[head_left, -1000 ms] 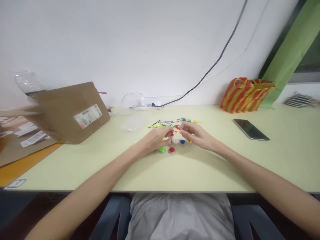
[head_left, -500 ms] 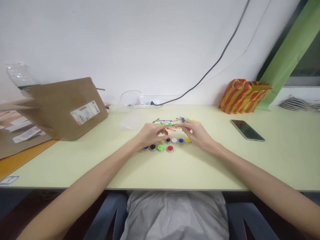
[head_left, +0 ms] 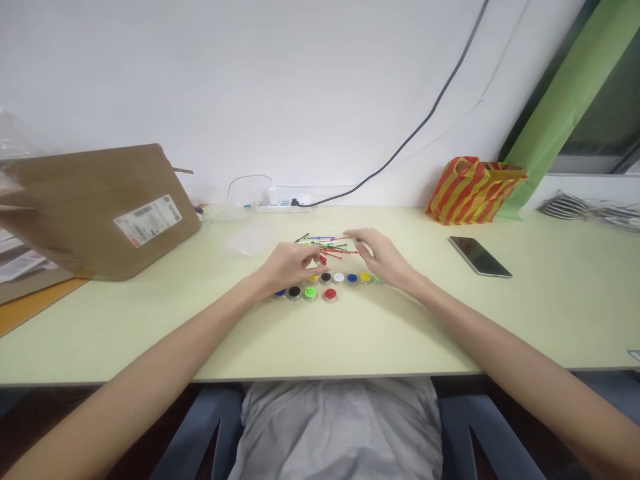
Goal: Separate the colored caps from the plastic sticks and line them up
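Note:
Several thin coloured sticks (head_left: 327, 246) lie in a loose pile at the middle of the table. My left hand (head_left: 295, 263) is pinched on a small red piece (head_left: 323, 260) just in front of them. My right hand (head_left: 376, 253) is at the pile's right side, fingers apart, with a fingertip near a red stick. Close below the hands stand small round containers with coloured tops in two rows, among them a red one (head_left: 330, 295), a green one (head_left: 311, 293), a white one (head_left: 339, 279) and a blue one (head_left: 353, 279). My left hand partly covers the rows.
On the left of the table (head_left: 350, 340) stands a cardboard box (head_left: 100, 207). A power strip (head_left: 283, 205) and clear plastic (head_left: 245, 241) are at the back. To the right are a striped bag (head_left: 473, 193) and a phone (head_left: 480, 256).
The whole view has shifted slightly. My right hand's fingers have spread apart, and the dark blue piece near them no longer shows. My left hand keeps its pinch on the red piece.

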Demonstrator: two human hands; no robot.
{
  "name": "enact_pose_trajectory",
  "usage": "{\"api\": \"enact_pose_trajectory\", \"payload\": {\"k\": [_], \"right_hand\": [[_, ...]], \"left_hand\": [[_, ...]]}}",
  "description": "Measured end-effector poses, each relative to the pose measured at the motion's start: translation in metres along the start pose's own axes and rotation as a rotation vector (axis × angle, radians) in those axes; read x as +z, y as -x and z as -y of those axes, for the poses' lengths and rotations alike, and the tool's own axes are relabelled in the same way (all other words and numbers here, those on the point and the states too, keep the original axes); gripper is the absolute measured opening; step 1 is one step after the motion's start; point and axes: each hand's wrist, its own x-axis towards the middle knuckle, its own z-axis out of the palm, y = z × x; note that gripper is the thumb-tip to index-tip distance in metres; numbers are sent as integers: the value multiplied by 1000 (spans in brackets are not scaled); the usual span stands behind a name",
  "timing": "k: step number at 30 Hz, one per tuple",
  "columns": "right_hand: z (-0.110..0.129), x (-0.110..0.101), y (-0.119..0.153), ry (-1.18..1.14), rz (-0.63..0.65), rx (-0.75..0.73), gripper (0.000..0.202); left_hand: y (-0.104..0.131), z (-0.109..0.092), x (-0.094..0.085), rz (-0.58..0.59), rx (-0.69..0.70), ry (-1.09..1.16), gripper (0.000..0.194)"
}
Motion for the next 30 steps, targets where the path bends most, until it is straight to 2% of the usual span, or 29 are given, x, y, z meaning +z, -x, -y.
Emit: {"api": "enact_pose_trajectory", "payload": {"k": [4,10,17,20,23,26,30], "right_hand": [[21,-2,5,-90,33,-39,19],[42,6,7,-249,54,-38,11],[44,2,7,-399,101,71,13],[40,0,5,-381,92,36,11],[34,-11,2,-232,85,-62,12],[30,-27,3,-150,204,-135,18],[36,-38,7,-260,519,-101,21]], "left_hand": [[-1,-6,0,-14,28,26,40],[-1,-19,2,-12,106,45,40],[0,-24,3,-53,122,33,40],[-1,-24,2,-61,124,26,42],[-1,-22,1,-44,76,9,46],[-2,-18,-2,9,-19,-37,46],[-2,-17,-8,78,-72,-44,48]]}}
